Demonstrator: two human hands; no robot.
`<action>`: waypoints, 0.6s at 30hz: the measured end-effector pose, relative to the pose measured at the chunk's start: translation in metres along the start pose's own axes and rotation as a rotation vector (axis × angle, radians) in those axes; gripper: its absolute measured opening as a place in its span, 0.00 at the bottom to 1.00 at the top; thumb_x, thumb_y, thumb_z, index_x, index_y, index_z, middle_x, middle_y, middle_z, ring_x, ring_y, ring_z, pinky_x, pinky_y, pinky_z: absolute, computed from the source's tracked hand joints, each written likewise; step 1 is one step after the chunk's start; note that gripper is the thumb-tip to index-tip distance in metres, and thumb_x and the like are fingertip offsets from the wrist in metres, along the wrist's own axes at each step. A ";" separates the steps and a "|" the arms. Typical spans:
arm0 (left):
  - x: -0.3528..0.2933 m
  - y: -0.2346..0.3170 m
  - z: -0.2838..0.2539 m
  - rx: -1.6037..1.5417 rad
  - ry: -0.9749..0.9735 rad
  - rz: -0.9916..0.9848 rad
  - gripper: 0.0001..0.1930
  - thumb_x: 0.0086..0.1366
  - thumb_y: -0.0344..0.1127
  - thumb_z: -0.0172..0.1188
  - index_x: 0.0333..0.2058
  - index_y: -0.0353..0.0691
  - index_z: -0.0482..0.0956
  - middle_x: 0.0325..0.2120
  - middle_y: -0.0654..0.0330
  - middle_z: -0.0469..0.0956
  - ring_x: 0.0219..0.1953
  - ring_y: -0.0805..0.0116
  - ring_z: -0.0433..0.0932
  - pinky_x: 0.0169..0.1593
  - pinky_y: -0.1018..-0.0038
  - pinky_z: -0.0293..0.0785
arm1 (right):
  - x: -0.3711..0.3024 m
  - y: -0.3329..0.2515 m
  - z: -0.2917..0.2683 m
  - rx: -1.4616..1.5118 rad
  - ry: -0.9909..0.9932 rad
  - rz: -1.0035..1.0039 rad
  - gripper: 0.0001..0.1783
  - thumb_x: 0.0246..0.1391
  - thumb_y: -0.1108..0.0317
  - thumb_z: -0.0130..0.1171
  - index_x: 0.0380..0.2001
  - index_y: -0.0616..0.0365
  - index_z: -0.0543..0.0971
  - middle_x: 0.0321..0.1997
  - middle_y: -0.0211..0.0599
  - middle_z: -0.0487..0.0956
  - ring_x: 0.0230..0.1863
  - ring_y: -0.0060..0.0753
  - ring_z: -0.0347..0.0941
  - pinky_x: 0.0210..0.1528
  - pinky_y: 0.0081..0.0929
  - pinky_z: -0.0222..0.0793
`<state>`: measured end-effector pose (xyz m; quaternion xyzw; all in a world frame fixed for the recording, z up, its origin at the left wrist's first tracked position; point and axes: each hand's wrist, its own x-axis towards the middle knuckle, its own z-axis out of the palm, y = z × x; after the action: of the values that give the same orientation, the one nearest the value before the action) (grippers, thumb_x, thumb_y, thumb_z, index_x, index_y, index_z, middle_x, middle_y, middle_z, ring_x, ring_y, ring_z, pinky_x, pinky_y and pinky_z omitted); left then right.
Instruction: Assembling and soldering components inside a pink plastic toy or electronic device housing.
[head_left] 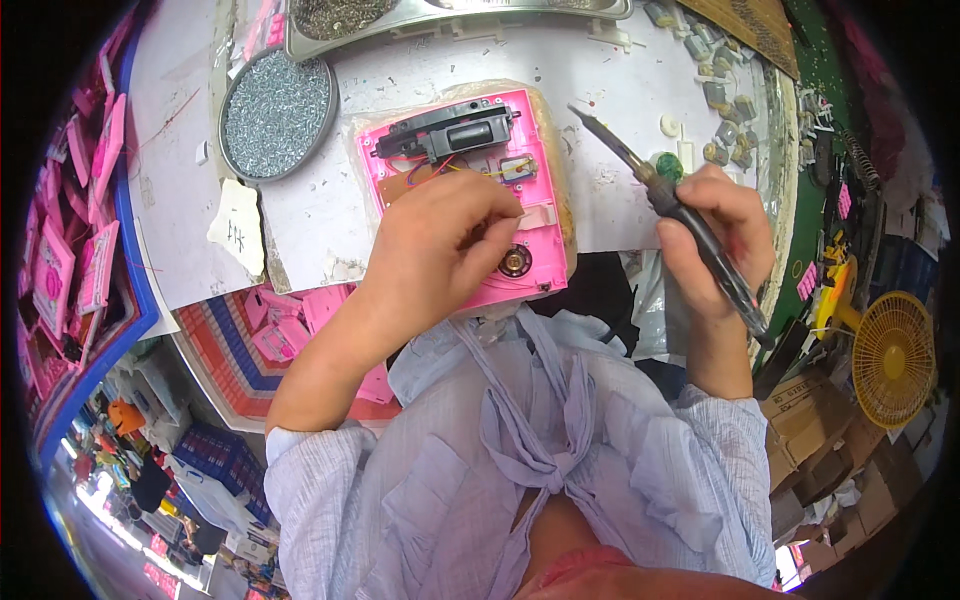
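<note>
My right hand [722,240] grips a soldering iron [690,215] by its black handle, its thin metal tip pointing up and left, apart from the pink casing. The open pink plastic casing [548,165] lies in front of me on a padded wrap. My left hand [440,235] rests over its lower left part, with thumb and fingers closed beside a pale pink piece [538,216]. What the fingertips hold is hidden. Inside the casing are a black mechanism [465,132], a small motor [518,168], coloured wires and a round speaker [515,261].
A round dish of screws [278,115] stands at upper left beside a torn paper piece [237,228]. A metal tray [450,14] lies along the back. Several small motors [738,130] lie at right. Pink parts [55,275] fill the far left; a yellow fan [893,358] stands right.
</note>
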<state>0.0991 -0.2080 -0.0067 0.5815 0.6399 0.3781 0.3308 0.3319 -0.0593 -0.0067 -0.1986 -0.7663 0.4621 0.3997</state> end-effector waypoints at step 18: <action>0.001 -0.006 0.006 -0.296 0.115 -0.151 0.04 0.60 0.24 0.66 0.34 0.33 0.82 0.26 0.61 0.75 0.22 0.74 0.67 0.27 0.76 0.63 | 0.002 0.004 0.070 0.057 -0.166 0.040 0.33 0.47 0.86 0.72 0.57 0.61 0.74 0.48 0.42 0.79 0.44 0.30 0.80 0.46 0.24 0.76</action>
<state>0.1014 -0.2069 -0.0152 0.4540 0.6372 0.4748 0.4030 0.2748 -0.0945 -0.0266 -0.1633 -0.7792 0.5066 0.3310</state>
